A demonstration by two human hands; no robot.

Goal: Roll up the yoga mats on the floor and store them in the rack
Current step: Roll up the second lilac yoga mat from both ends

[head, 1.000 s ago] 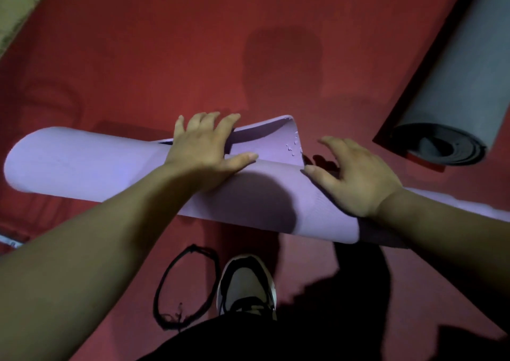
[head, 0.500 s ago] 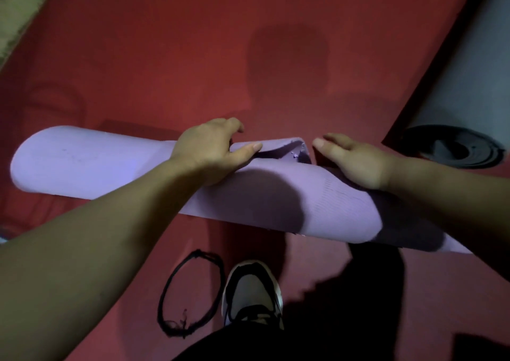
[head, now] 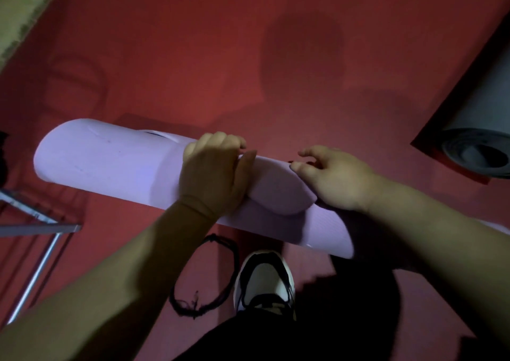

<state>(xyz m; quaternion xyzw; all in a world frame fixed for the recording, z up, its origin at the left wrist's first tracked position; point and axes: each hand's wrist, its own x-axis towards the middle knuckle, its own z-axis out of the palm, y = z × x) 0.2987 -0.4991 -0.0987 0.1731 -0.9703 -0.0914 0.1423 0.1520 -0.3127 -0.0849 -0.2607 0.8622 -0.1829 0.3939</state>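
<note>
The loose flap seen standing open a second ago is now wrapped down: left hand [head: 214, 180] clamped over the purple mat [head: 110, 167] roll, right hand [head: 335, 178] resting open-fingered on it, above the red floor [head: 193, 57], so rolling looks near complete.

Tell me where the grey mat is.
The rolled grey mat lies on the red floor at the right edge of the head view, beyond the right hand, apart from the purple mat.

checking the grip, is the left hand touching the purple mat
Touching. The head view shows the left hand wrapped over the rolled purple mat, fingers curled over its far edge and no gap between them.
</note>
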